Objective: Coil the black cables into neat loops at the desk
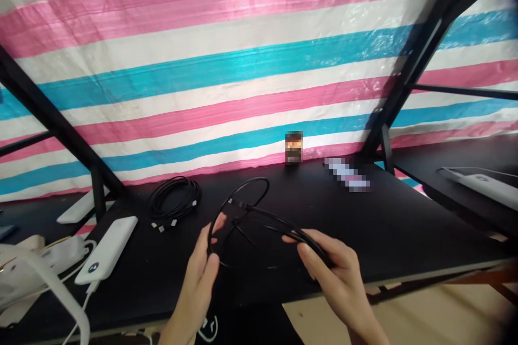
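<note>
A black cable (279, 215) is bent into loose loops in the air between my hands, with a plug (238, 204) near the top of the loops. My right hand (329, 259) is closed on the cable, pinching its strands between thumb and fingers. On the other side, my left hand (202, 256) curves loosely round one side of the loop, which runs between its thumb and fingers. Left of the loops, a coiled black cable (175, 199) lies on the black table (259, 291), with several pale connector ends showing.
A white power bank (107, 250) with a cord lies at left, beside a white power strip (60, 256) and a curved white tube (52, 275). Two blurred items, a dark upright one (293, 148) and a pale flat one (348, 174), are at the back. Black frame bars (413, 59) and striped sheeting (243, 64) stand behind.
</note>
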A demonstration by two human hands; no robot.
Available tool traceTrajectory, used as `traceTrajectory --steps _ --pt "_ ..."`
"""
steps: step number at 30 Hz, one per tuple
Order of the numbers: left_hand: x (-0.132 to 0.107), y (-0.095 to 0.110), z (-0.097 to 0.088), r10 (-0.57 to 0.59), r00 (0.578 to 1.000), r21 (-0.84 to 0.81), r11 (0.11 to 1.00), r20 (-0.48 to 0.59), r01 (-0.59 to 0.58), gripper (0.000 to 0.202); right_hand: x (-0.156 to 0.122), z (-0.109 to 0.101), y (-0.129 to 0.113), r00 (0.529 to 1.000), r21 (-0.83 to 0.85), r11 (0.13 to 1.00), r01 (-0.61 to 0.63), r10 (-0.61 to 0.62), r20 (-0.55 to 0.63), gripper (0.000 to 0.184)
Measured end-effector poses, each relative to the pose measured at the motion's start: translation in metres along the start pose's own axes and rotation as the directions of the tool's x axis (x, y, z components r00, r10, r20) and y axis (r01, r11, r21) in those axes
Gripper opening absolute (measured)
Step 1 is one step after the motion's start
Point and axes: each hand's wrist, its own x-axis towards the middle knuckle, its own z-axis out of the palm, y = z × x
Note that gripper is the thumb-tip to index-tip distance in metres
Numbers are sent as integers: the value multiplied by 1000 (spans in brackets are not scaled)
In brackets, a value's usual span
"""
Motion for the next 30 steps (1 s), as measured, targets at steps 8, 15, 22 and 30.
traceTrajectory --steps 8,15,22,30 --pt "1 1 6 -81 995 -34 996 -62 79 31 -3 5 21 976 147 967 -208 196 92 32" --pt "12 0 -21 -354 909 -705 702 -220 103 17 10 9 35 915 435 823 -366 402 10 43" --pt "12 5 -85 -459 832 -901 421 -312 -106 33 11 -39 64 669 568 820 -67 459 -584 33" --pt "1 -9 -79 -245 942 -702 712 -228 15 23 2 -54 44 848 313 944 106 79 -524 23"
